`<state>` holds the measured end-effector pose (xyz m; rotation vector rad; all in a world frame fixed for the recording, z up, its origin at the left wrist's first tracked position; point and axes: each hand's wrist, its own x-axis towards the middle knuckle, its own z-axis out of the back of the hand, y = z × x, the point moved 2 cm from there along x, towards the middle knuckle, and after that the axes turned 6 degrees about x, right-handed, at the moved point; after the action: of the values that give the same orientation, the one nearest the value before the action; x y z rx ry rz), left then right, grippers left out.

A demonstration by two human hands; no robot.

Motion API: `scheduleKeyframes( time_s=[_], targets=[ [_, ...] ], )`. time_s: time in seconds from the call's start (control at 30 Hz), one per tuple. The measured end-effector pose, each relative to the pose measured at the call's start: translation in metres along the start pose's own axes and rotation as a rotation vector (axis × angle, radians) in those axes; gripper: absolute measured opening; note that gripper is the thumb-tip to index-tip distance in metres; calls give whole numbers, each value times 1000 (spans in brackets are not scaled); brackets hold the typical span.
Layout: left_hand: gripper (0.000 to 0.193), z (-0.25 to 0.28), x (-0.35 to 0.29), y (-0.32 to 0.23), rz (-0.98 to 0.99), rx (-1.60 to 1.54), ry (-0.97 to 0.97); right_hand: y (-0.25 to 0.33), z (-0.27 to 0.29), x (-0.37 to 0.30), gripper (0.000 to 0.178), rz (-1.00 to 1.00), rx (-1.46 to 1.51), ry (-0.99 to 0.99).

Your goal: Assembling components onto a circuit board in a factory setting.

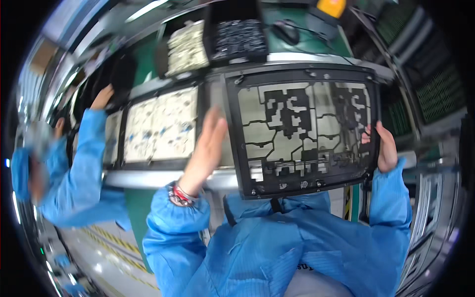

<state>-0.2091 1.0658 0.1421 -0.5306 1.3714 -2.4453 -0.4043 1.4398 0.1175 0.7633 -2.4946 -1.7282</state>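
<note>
A black rectangular frame (308, 195) is held up before me, tilted, with a lattice of irregular cut-outs across its inside. Through the openings a pale surface shows behind it. My right hand (387, 148) grips the frame's right edge; its fingertips show through the cut-outs there and the thumb lies along the outer side. Beside the left edge, my left hand (210, 146) is slightly blurred, its fingers stretched out and holding nothing. Whether it touches the frame I cannot tell. A red band and beads circle the left wrist.
Left of the frame, a similar black fixture (161, 164) carries a white board with small parts. Behind stand two black bins, one of pale pieces (188, 48), one of dark pieces (240, 39). A computer mouse (285, 32) lies farther back. A co-worker in blue (84, 173) reaches in at left.
</note>
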Motion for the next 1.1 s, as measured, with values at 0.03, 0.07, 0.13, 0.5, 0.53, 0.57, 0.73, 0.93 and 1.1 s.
scheduleKeyframes(
  time_s=[0.03,0.07,0.13,0.5,0.53,0.57,0.73,0.93,1.1],
  targets=[
    [40,-18,5,5,235,-307,179,-1,7,5,36,-49,32,-32],
    [38,-39,7,5,487,-599,350,4,12,11,36,-94,-57,-103],
    [33,-48,27,28,509,-599,297,-21,12,40,38,-135,-55,-108],
    [32,-66,68,41,557,-625,380,-13,28,73,39,-320,96,-110],
    [33,-63,65,39,568,-607,363,-13,27,76,38,-359,116,-92],
    [33,-59,59,40,576,-604,344,-19,27,74,38,-359,140,-38],
    [35,-81,57,54,546,-666,332,-23,42,60,37,-367,178,-40],
    [38,-68,44,52,575,-670,294,-1,22,-10,29,740,-330,-262],
    [47,-90,36,8,435,-579,427,-27,83,-134,18,1055,-160,-842]
  ],
)
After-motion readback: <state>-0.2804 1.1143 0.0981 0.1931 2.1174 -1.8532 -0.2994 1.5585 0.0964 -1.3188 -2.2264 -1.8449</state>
